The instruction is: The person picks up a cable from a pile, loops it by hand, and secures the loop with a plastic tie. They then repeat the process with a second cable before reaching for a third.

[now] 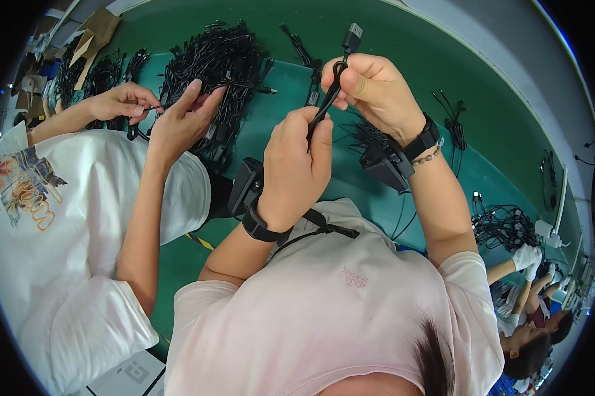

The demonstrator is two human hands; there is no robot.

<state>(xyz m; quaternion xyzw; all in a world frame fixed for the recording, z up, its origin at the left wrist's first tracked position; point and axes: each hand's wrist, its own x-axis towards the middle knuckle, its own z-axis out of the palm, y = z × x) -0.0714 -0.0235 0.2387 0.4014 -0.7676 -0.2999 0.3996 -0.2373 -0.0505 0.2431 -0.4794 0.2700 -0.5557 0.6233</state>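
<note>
My left hand (294, 165) and my right hand (370, 92) are raised over the green table (390, 59), both closed on one black cable (327, 99). The cable is folded into a short bundle between them. Its silver USB plug (354, 33) sticks up above my right thumb. My left fingers pinch the lower part of the bundle, and my right fingers hold the upper part. A black box is strapped to each wrist, one at the left (246, 186) and one at the right (383, 165).
A person in a white shirt at my left holds a thin black cable with both hands (178, 119) over a big pile of black cables (218, 59). More cable bundles (505, 224) lie at the right. Other workers with white gloves (525, 257) sit at the far right. Cardboard pieces (93, 33) lie at the far left.
</note>
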